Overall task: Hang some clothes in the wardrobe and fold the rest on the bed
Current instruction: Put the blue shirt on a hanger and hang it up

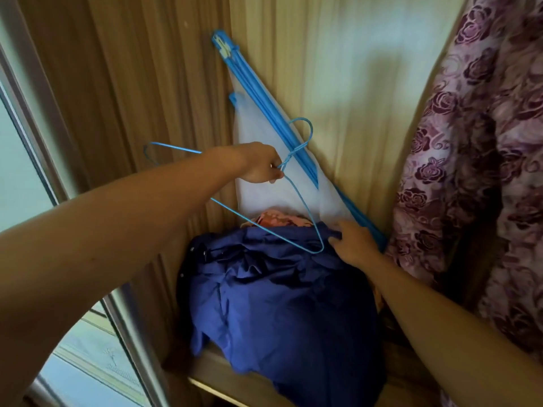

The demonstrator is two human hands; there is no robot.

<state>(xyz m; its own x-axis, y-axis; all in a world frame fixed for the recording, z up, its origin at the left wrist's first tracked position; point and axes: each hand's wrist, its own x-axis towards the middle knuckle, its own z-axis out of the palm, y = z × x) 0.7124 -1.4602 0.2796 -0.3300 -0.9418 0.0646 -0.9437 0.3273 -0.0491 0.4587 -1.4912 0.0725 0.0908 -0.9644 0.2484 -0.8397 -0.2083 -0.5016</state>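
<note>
A crumpled dark blue garment [279, 301] lies heaped on the wooden wardrobe shelf [217, 374]. Above it my left hand [260, 164] pinches a thin blue wire hanger [302, 201] at its twisted neck, hook pointing up. The hanger's lower right corner rests on the top of the blue garment. My right hand [355, 242] lies on the garment's upper right edge, fingers bent into the cloth next to that corner. A pink patterned cloth [276, 220] peeks out behind the heap.
A folded blue-framed white mesh rack [282, 160] leans against the wardrobe's back wall. A purple rose-patterned garment [476, 160] hangs at the right. The metal sliding-door frame [58, 171] runs down the left side.
</note>
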